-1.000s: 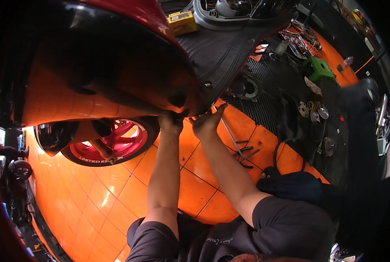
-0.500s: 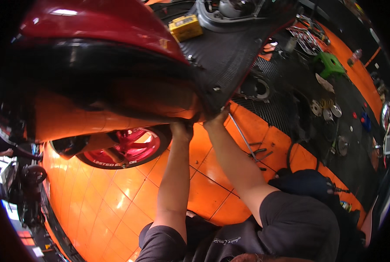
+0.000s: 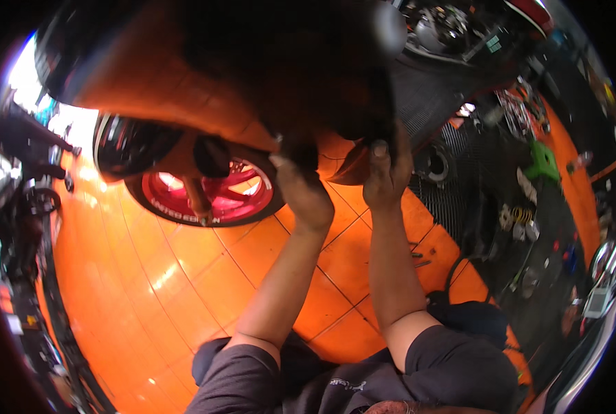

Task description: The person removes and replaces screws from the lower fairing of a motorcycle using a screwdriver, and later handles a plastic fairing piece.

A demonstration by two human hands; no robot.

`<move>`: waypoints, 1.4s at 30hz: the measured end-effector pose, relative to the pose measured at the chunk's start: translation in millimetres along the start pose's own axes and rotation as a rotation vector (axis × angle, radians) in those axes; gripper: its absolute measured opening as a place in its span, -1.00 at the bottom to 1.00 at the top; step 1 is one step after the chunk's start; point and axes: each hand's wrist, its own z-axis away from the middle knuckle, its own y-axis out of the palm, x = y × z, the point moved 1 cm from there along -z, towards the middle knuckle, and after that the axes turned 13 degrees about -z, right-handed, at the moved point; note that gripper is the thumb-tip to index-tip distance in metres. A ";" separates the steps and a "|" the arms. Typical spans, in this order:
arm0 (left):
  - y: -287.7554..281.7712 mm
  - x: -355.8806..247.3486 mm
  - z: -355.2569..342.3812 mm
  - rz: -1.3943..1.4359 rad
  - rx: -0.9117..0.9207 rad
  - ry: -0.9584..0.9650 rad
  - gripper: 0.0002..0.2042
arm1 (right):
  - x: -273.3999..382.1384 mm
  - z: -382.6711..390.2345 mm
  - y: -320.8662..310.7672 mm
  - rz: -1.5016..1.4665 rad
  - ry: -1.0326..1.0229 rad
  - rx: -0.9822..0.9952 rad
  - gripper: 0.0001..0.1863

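Note:
A scooter's glossy dark body panel (image 3: 183, 90) fills the upper middle, mirroring the orange floor and blurred close to me. At its lower edge, my left hand (image 3: 306, 196) reaches up with the thumb showing on the near side. The other fingers are lost behind the dark part. To the right, my right hand (image 3: 388, 176) grips the panel's lower right end, thumb in front and fingers along its outer side. Between the hands, a curved, shiny lower edge (image 3: 349, 165) is visible. Left of my left hand stands the front wheel (image 3: 214, 196) with red spokes and a black tyre.
Orange tiles (image 3: 177, 303) lie under my arms, with pliers-like tools (image 3: 422, 259) right of my right forearm. A black ribbed mat on the right bears a round metal cover (image 3: 437, 165), a yellow spring (image 3: 523, 215) and loose parts. A green stool (image 3: 544, 162) stands beyond.
Both hands have come up nearer to me and farther apart, and the panel looms larger and darker. My view has shifted. The thin metal rod beside my right forearm no longer shows.

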 end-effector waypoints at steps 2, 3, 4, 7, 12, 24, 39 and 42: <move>5.2 -6.4 6.2 -0.418 0.005 0.065 -0.56 | 3.1 -8.0 9.0 -0.081 0.035 0.088 -0.43; 7.2 -9.3 12.2 -0.468 -0.006 0.072 -0.57 | -0.1 -9.5 8.7 -0.134 0.098 0.069 -0.42; 5.8 -10.4 20.2 -0.528 -0.021 0.075 -0.55 | -12.7 -8.2 8.2 -0.159 0.055 0.058 -0.41; 6.6 -32.8 18.7 -0.408 0.006 -0.089 -0.52 | -21.1 -8.9 -6.6 -0.209 0.083 0.189 -0.40; -21.8 -41.9 4.2 -0.421 0.168 -0.104 -0.49 | -24.4 -6.1 28.6 -0.291 -0.028 -0.020 -0.24; -61.8 -77.2 -56.8 -0.428 0.476 -0.085 -0.39 | -2.0 -26.3 10.9 -0.350 0.231 0.179 -0.10; -35.8 -98.4 -72.4 0.416 0.390 -0.095 -0.35 | 27.2 -60.5 32.2 -0.187 -0.030 0.269 -0.24; -45.7 -90.2 -81.3 0.216 0.350 0.053 -0.36 | 24.3 -56.7 28.5 0.163 -0.251 0.192 -0.22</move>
